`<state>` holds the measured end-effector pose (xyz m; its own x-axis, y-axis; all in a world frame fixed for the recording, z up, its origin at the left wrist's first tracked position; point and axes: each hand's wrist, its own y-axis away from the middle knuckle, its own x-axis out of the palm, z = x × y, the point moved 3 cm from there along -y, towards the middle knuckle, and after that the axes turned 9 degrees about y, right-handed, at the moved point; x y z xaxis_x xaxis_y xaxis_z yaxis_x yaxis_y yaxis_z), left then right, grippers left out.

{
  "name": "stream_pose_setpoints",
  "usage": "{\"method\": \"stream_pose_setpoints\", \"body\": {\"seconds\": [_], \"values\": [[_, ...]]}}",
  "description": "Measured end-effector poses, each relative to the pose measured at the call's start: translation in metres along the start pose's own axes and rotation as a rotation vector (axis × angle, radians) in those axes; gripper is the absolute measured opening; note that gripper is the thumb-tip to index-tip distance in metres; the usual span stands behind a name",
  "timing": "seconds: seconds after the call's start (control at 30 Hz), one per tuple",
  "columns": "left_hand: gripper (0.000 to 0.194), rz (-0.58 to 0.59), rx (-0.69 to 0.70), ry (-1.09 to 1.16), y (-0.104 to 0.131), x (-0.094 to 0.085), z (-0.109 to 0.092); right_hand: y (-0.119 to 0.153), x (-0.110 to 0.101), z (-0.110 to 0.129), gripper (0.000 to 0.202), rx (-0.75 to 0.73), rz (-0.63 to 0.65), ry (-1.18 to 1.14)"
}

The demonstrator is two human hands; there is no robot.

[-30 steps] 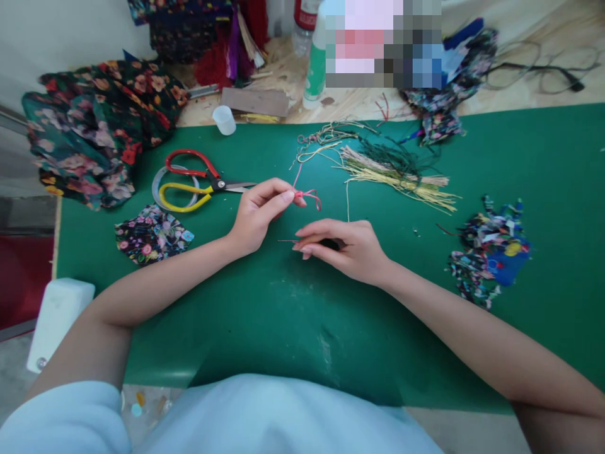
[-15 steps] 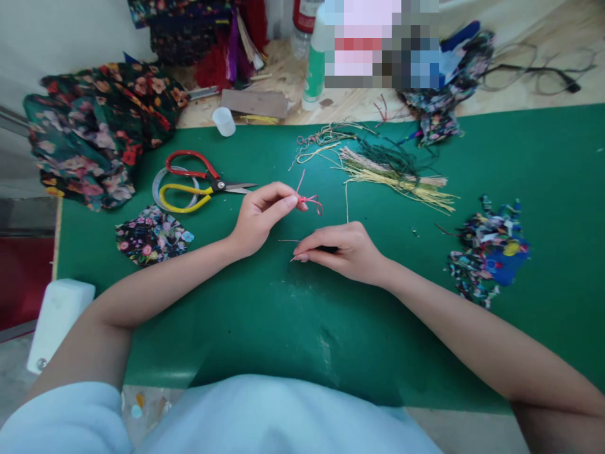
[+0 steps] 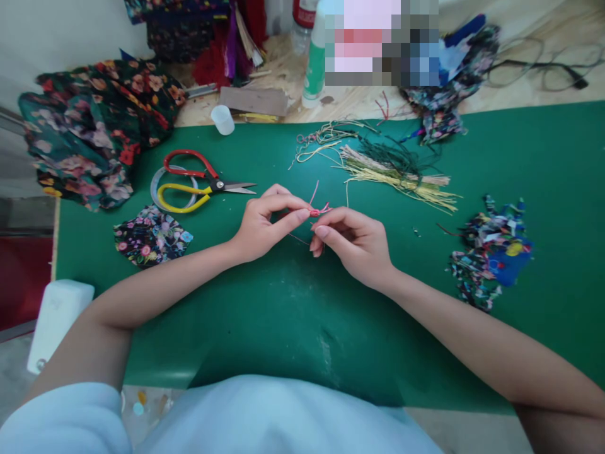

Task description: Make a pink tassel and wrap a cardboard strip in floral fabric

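Between thumb and forefinger, my left hand [image 3: 265,224] pinches a knotted pink cord [image 3: 315,212]. One end of it sticks up and small loops point right. My right hand [image 3: 362,243] is close beside the knot, its thumb and forefinger closed on a thin end of cord. A fine strand runs below the knot between the two hands. Fingers partly hide how the cord passes. Left of my hands lie scissors [image 3: 220,185] with one red and one yellow handle, on a roll of tape [image 3: 155,189].
On the green mat [image 3: 265,328] lie a floral fabric piece [image 3: 154,236], bundled cords [image 3: 397,173], fabric scraps [image 3: 491,252] and a white cap [image 3: 222,120]. Floral cloth [image 3: 104,132] is heaped at left. Behind stand a green-and-white bottle [image 3: 314,69] and glasses [image 3: 543,68].
My right hand has moved up and right with the cord end, to just beside the knot. My left hand has shifted slightly right and down with the pink cord.
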<state>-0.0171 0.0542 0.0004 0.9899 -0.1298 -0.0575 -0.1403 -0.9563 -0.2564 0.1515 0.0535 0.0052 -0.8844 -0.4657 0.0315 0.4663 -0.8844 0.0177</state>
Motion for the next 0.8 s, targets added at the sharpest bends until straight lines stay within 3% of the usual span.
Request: {"method": "stream_pose_setpoints", "body": {"seconds": [0.8], "values": [[0.01,-0.014,0.125,-0.09,0.0021,0.0054,-0.0079,0.0011,0.0062,0.0021,0.028,0.023,-0.222,0.069]]}}
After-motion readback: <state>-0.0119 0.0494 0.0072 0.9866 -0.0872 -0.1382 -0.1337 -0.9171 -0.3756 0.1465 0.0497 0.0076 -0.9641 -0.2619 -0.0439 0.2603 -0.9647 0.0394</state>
